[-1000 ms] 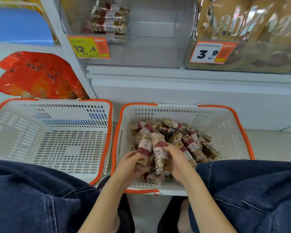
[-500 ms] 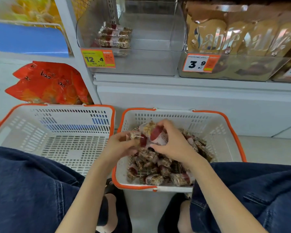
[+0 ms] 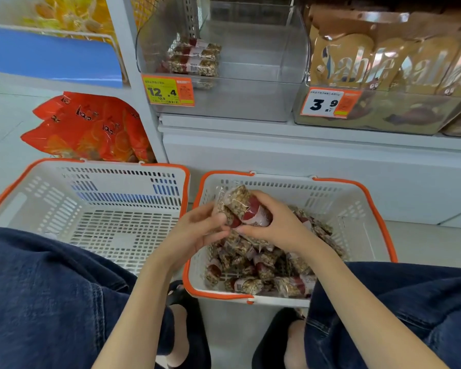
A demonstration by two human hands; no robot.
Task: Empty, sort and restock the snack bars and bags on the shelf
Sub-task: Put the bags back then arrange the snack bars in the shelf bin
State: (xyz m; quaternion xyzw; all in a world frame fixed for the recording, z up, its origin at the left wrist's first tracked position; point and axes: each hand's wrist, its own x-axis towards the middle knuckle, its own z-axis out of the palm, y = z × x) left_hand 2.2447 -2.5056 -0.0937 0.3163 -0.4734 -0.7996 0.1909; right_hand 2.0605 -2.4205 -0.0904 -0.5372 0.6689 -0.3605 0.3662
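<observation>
Since the earlier frame both hands have risen from low in the right basket (image 3: 367,198), carrying a small bundle of snack bars (image 3: 244,207) up to about the level of its far rim. The right hand (image 3: 277,226) now holds the bundle with its fingers curled over the top; its grip is closed on the bars. The left hand (image 3: 197,230) pinches the bundle's near end, fingers curled against the wrappers.

Progress: the emptying stage looks largely done. A pile of loose bars (image 3: 264,267) lies in the right basket, while the left basket (image 3: 96,222) holds nothing visible. Restocking appears to have only begun: a short stack of bars (image 3: 194,58) sits at the left of the clear shelf bin (image 3: 250,97), with most of that bin unfilled. The brown snack bags (image 3: 357,62) stand in the neighbouring bin, seemingly in place.

Clearances: the bundle sits over the basket, well apart from the bin. The path upward is open, bounded by the bin's clear front wall and the shelf upright (image 3: 133,75) to the left. The knees flank the baskets closely.
</observation>
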